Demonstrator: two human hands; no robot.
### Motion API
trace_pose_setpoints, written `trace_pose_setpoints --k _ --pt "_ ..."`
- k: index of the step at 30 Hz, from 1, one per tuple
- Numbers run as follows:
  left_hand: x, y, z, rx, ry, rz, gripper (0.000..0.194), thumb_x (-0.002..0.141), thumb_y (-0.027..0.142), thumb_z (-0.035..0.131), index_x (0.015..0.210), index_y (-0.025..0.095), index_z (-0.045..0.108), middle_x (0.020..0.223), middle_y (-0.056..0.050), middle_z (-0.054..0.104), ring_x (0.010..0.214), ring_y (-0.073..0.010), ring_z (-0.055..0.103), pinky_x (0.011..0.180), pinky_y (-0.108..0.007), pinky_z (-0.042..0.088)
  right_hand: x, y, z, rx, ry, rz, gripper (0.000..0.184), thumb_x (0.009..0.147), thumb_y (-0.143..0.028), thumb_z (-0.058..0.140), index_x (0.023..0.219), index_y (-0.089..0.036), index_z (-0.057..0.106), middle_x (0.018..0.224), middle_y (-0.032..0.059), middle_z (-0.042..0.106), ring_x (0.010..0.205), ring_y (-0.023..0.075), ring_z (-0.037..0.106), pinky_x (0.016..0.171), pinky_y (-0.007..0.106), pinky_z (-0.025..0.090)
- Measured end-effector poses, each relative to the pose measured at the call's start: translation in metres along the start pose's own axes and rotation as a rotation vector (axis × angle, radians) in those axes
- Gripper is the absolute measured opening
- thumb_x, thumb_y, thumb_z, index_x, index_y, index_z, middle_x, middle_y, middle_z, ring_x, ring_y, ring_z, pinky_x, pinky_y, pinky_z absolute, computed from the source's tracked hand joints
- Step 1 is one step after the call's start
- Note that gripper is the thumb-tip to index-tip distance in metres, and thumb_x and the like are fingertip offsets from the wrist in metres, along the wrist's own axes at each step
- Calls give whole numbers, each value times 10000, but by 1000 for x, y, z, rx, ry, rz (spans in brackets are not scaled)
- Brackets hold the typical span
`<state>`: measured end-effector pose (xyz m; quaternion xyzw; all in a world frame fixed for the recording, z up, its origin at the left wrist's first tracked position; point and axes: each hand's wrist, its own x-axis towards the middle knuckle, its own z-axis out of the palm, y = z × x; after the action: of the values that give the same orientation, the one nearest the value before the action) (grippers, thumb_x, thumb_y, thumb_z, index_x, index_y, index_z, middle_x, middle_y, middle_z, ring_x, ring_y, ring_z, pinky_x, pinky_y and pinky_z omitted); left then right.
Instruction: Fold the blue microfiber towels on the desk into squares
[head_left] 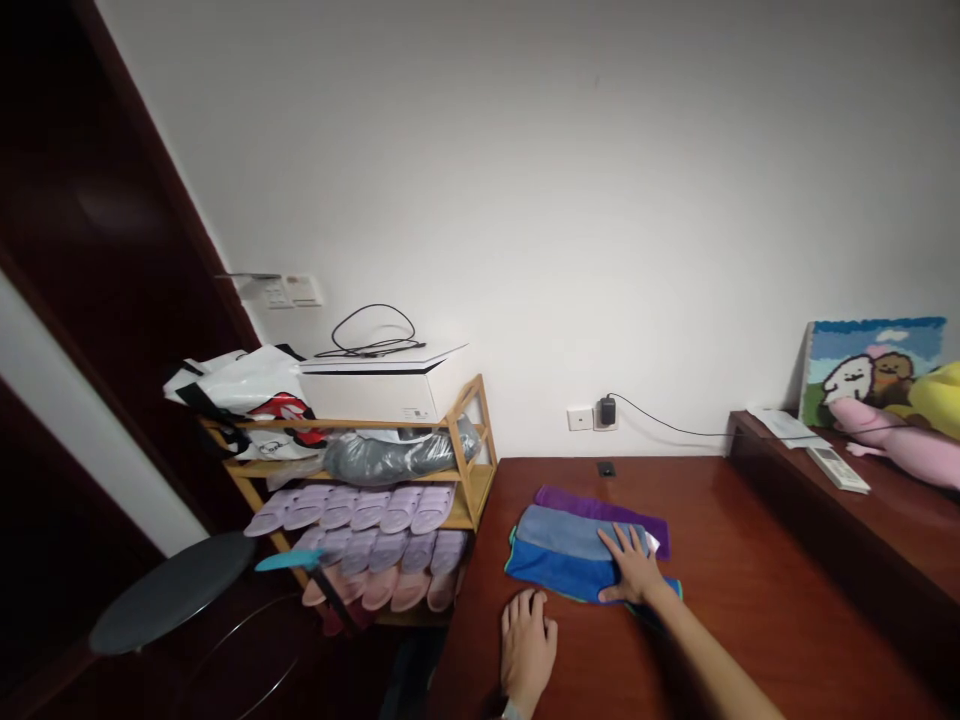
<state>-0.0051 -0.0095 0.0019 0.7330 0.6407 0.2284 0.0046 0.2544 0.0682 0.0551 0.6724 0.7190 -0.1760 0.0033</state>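
Observation:
My right hand [632, 568] lies with spread fingers on a grey-blue cloth [570, 529] and a blue cloth [559, 570]. Behind them a purple cloth [600, 502] shows as a strip. The three overlap on the dark red-brown tabletop [750, 600], and the blue one has a green edge. A small white tag [653, 543] sticks out by my right fingers. My left hand [527, 640] rests palm down on the tabletop in front of the cloths, holding nothing, its fingers slightly bent and its thumb apart.
Left of the table stands a wooden rack [474, 450] with several pairs of slippers [371, 510] and a white box [375, 390]. A dark round stool [176, 590] is farther left. A plugged-in charger [607, 409] trails its cord toward the raised ledge [802, 480], which bears a remote [838, 467].

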Motion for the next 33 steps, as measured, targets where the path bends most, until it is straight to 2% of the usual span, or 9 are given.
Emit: trace_pose_setpoints --k 5,8,11,15,20,24,28,31,33 --pt "15 -10 -9 57 -98 82 460 884 183 530 1310 281 675 1285 -93 669 1187 -292 593 1071 -465 421 13 10 13 24 147 -50 903 832 -734 575 1632 -447 269 1759 7 146 1611 373 23 1212 659 221" --pt "39 -26 -22 38 -142 146 394 888 220 549 1248 280 698 1271 -90 672 1194 -294 596 1074 -465 447 34 1 12 3 171 -50 804 887 -710 516 1620 -466 292 1754 1 175 1609 369 66 1204 659 238" --pt "58 -44 -23 17 -78 126 400 880 187 532 1240 266 686 1312 -86 659 1273 -283 574 1127 -463 438 65 -11 10 -15 181 -57 749 913 -673 516 1608 -479 317 1744 9 218 1602 369 123 1204 638 252" --pt "61 -62 0 10 -47 101 433 884 196 526 1284 290 664 1347 -74 659 1305 -280 576 1141 -470 453 118 -29 4 -33 223 -64 683 963 -631 477 1608 -476 318 1732 28 258 1592 359 164 1196 636 256" --pt "58 -89 40 52 -100 97 530 825 207 592 1330 361 646 1416 -55 648 1356 -319 555 1164 -518 444 191 -46 -16 -47 108 -101 667 989 -652 434 1614 -451 319 1729 57 266 1585 373 174 1181 671 250" --pt "57 -95 47 59 -120 96 564 817 216 603 1352 393 630 1453 -39 631 1390 -335 527 1177 -547 425 227 -63 -34 -59 110 -62 649 1012 -640 399 1620 -430 316 1730 67 262 1581 377 188 1174 700 235" --pt "55 -81 31 36 -83 75 534 858 211 551 1364 367 626 1474 -33 609 1415 -315 498 1194 -546 404 208 -75 -45 -104 210 -95 679 1014 -598 412 1644 -385 275 1747 47 194 1601 386 96 1219 722 56" --pt "58 -73 17 4 -84 87 499 864 211 545 1341 325 641 1443 -50 623 1391 -310 513 1180 -534 411 141 -45 -40 -88 333 -244 647 1026 -522 398 1643 -346 312 1750 -7 168 1616 332 41 1272 627 -37" --pt "60 -69 12 -5 -84 94 477 869 210 541 1325 299 648 1429 -60 627 1381 -305 517 1177 -520 408 79 -4 -29 -2 353 -263 581 1030 -491 407 1598 -367 415 1733 -30 236 1613 303 100 1302 575 20"
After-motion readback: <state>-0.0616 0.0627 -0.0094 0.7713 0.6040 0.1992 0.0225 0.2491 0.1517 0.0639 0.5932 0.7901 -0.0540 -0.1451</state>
